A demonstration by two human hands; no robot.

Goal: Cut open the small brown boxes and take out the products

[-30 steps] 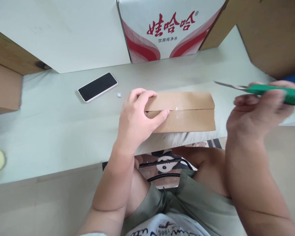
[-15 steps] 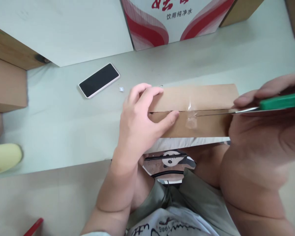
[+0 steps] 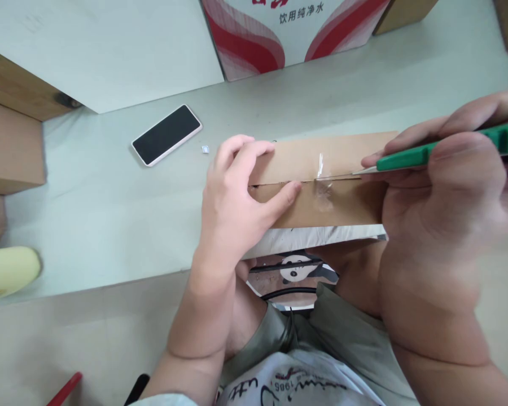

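Observation:
A long, narrow brown cardboard box (image 3: 351, 206) lies at the table's front edge, its middle seam facing up. Clear tape (image 3: 323, 196) crosses that seam. My left hand (image 3: 237, 186) grips the box's left end, fingers over the far side and thumb on the near flap by the seam. In my right hand (image 3: 452, 192) is a green utility knife (image 3: 410, 157), held almost flat along the seam. Its thin blade points left and its tip meets the seam at the tape. The palm covers the box's right end.
A phone (image 3: 167, 135) and a tiny white square piece (image 3: 205, 149) lie left of the box on the pale table (image 3: 110, 208). Behind stands a red and white water carton (image 3: 296, 39). Brown boxes (image 3: 12, 146) and a yellow rounded object (image 3: 11, 270) are at the left.
My right hand has moved left with the utility knife, and more of the green handle shows. The blade tip has shifted left along the seam. My left hand keeps its grip.

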